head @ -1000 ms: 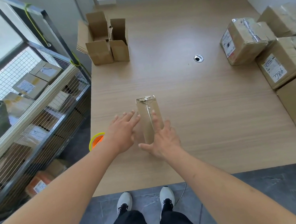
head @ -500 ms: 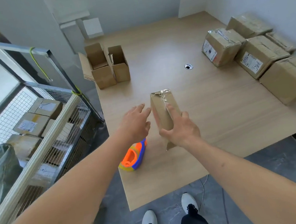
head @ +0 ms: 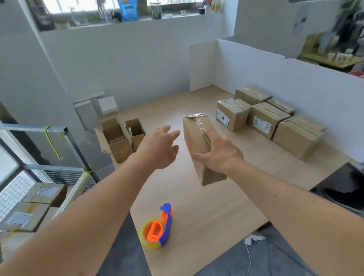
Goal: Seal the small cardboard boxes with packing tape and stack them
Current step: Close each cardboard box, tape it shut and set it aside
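A narrow taped cardboard box (head: 200, 145) is held clear of the table (head: 210, 222) by the right hand (head: 221, 153), whose fingers and thumb are wrapped round its long sides; the left hand (head: 158, 149) is spread wide just to the left of the box, touching nothing. The step in hand appears to be carrying the sealed box to the stack of taped boxes (head: 268, 118), which lies to the right of the held box against the white partition (head: 285, 82). It would be best set down squarely with both hands, so that edges are aligned and nothing is toppled. The cardboard is matt brown, and glossy, wrinkled tape is seen over the box's far end. The open boxes (head: 122, 137) stand to its left, and the orange-and-blue plastic tape dispenser (head: 158, 229) lies nearer the person.
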The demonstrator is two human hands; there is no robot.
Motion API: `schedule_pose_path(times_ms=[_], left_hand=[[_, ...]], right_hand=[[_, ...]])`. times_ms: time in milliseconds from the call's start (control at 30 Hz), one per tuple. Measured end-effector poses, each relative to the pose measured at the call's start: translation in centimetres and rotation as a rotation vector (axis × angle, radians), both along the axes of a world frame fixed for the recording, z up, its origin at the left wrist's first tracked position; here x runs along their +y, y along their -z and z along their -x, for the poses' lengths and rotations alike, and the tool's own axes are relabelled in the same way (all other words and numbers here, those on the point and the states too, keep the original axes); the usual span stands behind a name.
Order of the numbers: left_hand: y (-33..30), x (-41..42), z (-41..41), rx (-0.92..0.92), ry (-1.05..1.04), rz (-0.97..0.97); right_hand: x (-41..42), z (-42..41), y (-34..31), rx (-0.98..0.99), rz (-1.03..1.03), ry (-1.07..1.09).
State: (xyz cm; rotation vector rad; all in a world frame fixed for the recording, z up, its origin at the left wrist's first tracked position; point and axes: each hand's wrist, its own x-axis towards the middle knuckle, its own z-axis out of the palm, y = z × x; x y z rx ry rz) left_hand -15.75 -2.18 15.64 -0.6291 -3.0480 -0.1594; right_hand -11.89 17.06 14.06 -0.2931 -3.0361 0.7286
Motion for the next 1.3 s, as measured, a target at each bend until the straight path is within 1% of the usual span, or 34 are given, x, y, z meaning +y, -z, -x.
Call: schedule_pose_path(times_ms=[200,433,567,700,933,1100,1300], left_hand=[[-3.6,3.7,-0.7,0.057,0.05,-0.022],[-4.0,10.8,-0.3,0.071,0.103,-0.024],[-3.5,16.7,0.5,0.07,0.11,-0.023],[-2.5,23.4,1.4,0.051,0.109,-0.069],[-0.6,34.2,1.0,0.023,0.111,-0.08],[0.5,39.6,2.7,-0.017,0.108,-0.06],[2.1,43.9,8.4,-0.036,0.084,-0.058]], right_hand=[[3.6,-1.6,-3.9,0.081,-0.01,0.036],[10.8,-2.4,-5.2,0.082,-0.003,0.069],[16.6,-2.3,-5.0,0.082,-0.005,0.073],[23.7,-2.4,-4.7,0.056,-0.044,0.035],[34.8,-1.2,-2.8,0.037,-0.015,0.011],[40.1,0.7,-1.1,-0.009,0.001,0.008],[44.2,6.5,0.3,-0.056,0.011,-0.006]])
